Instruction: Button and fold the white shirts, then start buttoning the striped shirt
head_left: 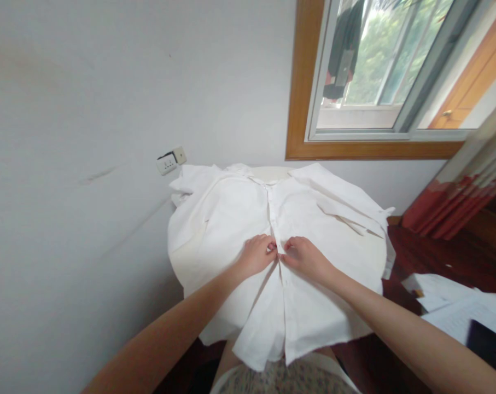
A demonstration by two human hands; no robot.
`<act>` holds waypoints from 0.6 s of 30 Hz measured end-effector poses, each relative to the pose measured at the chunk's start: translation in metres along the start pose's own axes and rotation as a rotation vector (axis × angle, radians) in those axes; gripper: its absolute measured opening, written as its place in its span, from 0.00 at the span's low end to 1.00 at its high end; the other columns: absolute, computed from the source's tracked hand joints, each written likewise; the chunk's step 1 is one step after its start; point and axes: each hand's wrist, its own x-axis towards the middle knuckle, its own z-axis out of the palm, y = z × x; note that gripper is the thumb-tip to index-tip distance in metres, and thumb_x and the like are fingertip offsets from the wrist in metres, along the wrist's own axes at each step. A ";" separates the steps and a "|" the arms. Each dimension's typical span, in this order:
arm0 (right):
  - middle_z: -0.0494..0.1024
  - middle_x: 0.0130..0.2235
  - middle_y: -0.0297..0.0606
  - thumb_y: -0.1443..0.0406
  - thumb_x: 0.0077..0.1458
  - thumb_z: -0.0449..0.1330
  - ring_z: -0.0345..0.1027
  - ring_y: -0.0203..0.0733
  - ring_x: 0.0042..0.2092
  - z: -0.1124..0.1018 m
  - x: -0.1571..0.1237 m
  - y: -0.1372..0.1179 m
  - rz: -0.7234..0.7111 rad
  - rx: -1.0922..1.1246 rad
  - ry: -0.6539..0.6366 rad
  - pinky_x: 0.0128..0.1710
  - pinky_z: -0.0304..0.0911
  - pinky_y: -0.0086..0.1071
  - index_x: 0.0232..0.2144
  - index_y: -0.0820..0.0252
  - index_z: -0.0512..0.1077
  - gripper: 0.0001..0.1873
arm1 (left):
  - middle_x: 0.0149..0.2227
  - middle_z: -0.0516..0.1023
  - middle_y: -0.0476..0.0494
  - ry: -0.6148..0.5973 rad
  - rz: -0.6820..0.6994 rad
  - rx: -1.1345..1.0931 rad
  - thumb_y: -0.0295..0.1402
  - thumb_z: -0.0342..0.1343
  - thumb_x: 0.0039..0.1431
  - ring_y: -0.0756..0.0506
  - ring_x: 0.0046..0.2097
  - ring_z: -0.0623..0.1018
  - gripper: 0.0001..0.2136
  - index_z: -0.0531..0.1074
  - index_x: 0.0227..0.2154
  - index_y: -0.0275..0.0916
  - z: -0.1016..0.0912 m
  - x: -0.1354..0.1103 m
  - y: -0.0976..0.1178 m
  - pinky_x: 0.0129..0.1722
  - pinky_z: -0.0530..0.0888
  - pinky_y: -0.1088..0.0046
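Observation:
A white button-up shirt lies spread front side up over a pale padded surface, its collar end toward the wall. My left hand is closed in a pinch on the shirt's front edge, midway down the button strip. Opposite it, my right hand pinches the other front edge, the fingertips of both hands almost meeting. Above my hands the two front edges lie together. Below them the fronts part and hang over the near edge of the surface. Any button between my fingertips is too small to make out.
A wall with a socket stands right behind and to the left. The wood-framed window is at the back right, beside a red and cream curtain. Papers and a dark flat object lie at the lower right.

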 end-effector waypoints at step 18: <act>0.73 0.24 0.35 0.63 0.48 0.58 0.63 0.36 0.27 -0.011 0.030 0.002 0.128 0.085 -0.194 0.27 0.53 0.28 0.24 0.61 0.72 0.07 | 0.39 0.76 0.44 0.067 0.092 0.100 0.31 0.51 0.60 0.43 0.44 0.75 0.05 0.71 0.37 0.40 0.016 0.002 0.003 0.45 0.70 0.66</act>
